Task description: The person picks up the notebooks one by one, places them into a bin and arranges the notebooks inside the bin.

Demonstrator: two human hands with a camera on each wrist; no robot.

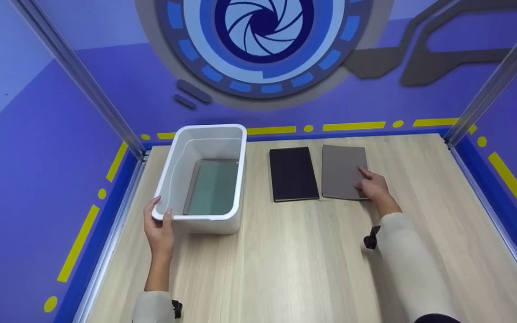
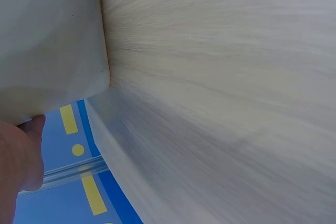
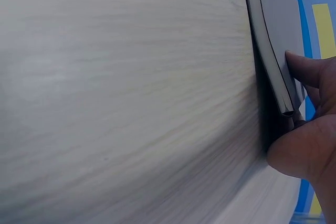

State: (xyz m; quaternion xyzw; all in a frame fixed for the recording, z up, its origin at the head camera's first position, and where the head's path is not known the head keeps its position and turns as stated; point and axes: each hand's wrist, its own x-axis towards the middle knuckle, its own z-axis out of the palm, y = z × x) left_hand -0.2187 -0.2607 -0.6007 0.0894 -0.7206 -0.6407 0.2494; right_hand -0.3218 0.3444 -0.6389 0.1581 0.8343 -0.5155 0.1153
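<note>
So, in the head view, the left hand (image 1: 159, 229) grips the white bin (image 1: 213, 226) at its seven o'clock corner, a flat green item (image 1: 216, 186) inside; at three o'clock of the bin lies the black notebook (image 1: 293, 174), then the grey notebook (image 1: 341, 170), the right hand (image 1: 376, 186) pinching its four o'clock edge. Left wrist: bin wall at ten, hand at eight. Right wrist: notebook at two o'clock, corner lifted, held between finger and thumb.

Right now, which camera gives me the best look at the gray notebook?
The head view: it shows most of the cover of the gray notebook, with only the right hand over one side. The right wrist view shows its edge close up and a slanted part of the cover; the left wrist view doesn't show it.
</note>
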